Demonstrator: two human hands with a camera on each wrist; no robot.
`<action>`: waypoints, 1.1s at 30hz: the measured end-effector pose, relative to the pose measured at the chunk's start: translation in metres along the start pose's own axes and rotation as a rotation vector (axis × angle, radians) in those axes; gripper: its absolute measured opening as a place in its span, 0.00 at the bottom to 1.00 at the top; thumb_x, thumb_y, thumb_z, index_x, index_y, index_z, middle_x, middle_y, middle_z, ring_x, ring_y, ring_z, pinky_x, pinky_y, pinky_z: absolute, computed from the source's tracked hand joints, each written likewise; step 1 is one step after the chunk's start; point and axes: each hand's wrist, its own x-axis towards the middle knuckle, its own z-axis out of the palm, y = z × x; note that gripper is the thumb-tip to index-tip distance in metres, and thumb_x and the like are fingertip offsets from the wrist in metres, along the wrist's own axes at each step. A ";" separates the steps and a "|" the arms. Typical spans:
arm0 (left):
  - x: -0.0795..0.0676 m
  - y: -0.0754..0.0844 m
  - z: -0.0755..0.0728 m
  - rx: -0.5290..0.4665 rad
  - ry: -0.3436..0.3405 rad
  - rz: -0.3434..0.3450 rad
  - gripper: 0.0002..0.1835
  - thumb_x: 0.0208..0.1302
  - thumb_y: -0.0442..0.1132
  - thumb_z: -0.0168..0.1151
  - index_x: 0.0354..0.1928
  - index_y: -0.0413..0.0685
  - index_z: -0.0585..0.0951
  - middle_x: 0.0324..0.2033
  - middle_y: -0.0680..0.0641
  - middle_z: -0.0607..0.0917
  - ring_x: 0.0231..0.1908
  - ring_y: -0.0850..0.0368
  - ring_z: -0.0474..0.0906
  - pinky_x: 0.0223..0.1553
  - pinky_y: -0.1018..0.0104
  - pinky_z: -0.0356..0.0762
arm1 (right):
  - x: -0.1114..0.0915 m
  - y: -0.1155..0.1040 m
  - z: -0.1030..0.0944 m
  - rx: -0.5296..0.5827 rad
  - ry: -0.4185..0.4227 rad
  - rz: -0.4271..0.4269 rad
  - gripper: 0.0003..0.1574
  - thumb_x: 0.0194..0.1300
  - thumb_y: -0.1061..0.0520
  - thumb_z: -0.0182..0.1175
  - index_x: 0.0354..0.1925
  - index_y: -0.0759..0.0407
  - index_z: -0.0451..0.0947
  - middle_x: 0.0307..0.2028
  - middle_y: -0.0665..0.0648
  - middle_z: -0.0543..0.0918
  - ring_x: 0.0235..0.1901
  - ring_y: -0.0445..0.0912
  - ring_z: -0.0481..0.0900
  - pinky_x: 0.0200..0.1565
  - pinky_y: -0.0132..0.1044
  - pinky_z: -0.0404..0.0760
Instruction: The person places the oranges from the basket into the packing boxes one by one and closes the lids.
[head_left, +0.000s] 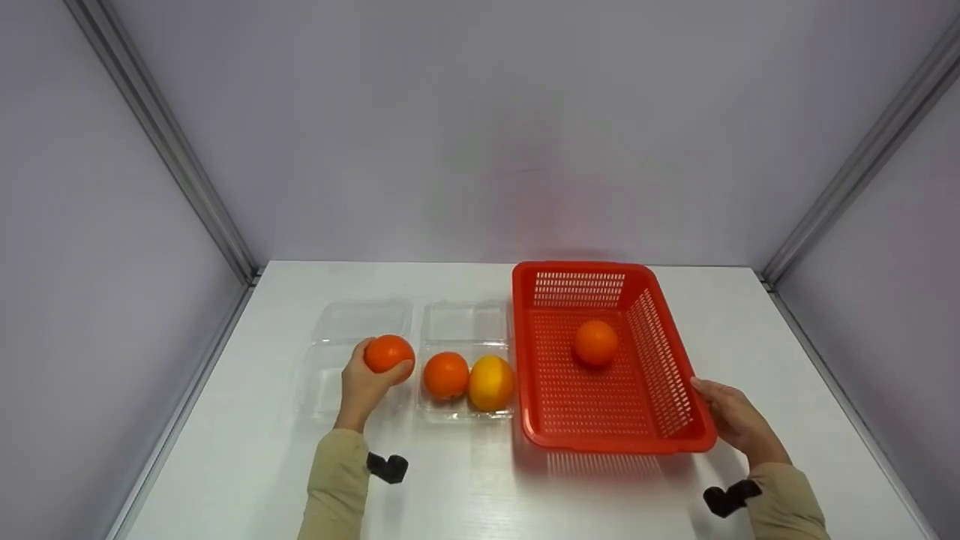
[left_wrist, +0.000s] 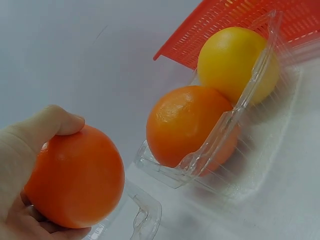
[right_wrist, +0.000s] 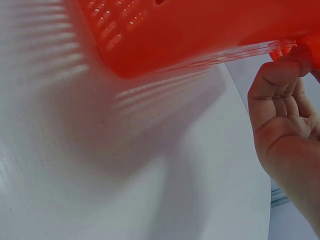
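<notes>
Currently, left hand (head_left: 361, 386): thumb and fingers curl round a glossy round orange fruit (head_left: 389, 354), held over the right side of an open clear plastic box with a hinged lid (head_left: 326, 386).
Slip risk: that skin looks smooth, so a loosened grip could let the fruit drop and roll.
Box edge: thin and stiff-looking; fruit lowered off-centre could catch on it, or make the light box skid.
Right hand (head_left: 739, 420): pinches the right rim, towards the near corner, of a red rectangular perforated plastic basket (head_left: 570, 409).
Basket risk: a loose round orange fruit (head_left: 596, 343) lies inside; a tug or tilt could set it rolling. Whether the base sits flat is unclear.
In between: a second clear plastic box (head_left: 465, 322) holds another round orange fruit (head_left: 446, 375) beside a round yellow fruit (head_left: 491, 382). Its right edge is just beside the basket, so a leftward nudge could jostle it.
Surroundings: a white table (head_left: 465, 487), pale walls (head_left: 375, 135), and a black device at each wrist (head_left: 387, 468).
</notes>
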 end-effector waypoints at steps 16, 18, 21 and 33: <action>0.006 -0.013 -0.004 0.049 0.014 -0.026 0.43 0.53 0.42 0.69 0.69 0.40 0.61 0.63 0.35 0.73 0.60 0.39 0.72 0.65 0.45 0.71 | -0.001 -0.001 0.001 -0.017 0.029 -0.002 0.14 0.74 0.44 0.47 0.43 0.43 0.78 0.36 0.43 0.85 0.38 0.37 0.84 0.43 0.32 0.85; 0.007 -0.013 -0.005 0.055 0.014 -0.030 0.42 0.53 0.43 0.69 0.68 0.40 0.61 0.63 0.35 0.73 0.59 0.39 0.72 0.65 0.45 0.71 | -0.001 -0.001 0.001 -0.018 0.019 -0.005 0.14 0.74 0.44 0.46 0.44 0.44 0.77 0.36 0.43 0.86 0.38 0.38 0.85 0.44 0.33 0.85; 0.007 -0.013 -0.008 0.059 0.011 -0.037 0.43 0.53 0.43 0.69 0.69 0.40 0.61 0.64 0.34 0.72 0.59 0.38 0.72 0.64 0.44 0.71 | -0.001 -0.001 0.001 -0.018 0.007 -0.009 0.15 0.75 0.45 0.44 0.45 0.45 0.77 0.37 0.44 0.86 0.40 0.39 0.85 0.45 0.34 0.85; 0.009 -0.023 -0.013 0.082 0.009 -0.079 0.45 0.54 0.43 0.68 0.70 0.38 0.57 0.65 0.33 0.70 0.60 0.38 0.71 0.65 0.43 0.70 | 0.002 0.000 0.000 -0.028 0.041 0.012 0.15 0.74 0.44 0.45 0.49 0.46 0.75 0.38 0.43 0.85 0.39 0.38 0.84 0.44 0.33 0.85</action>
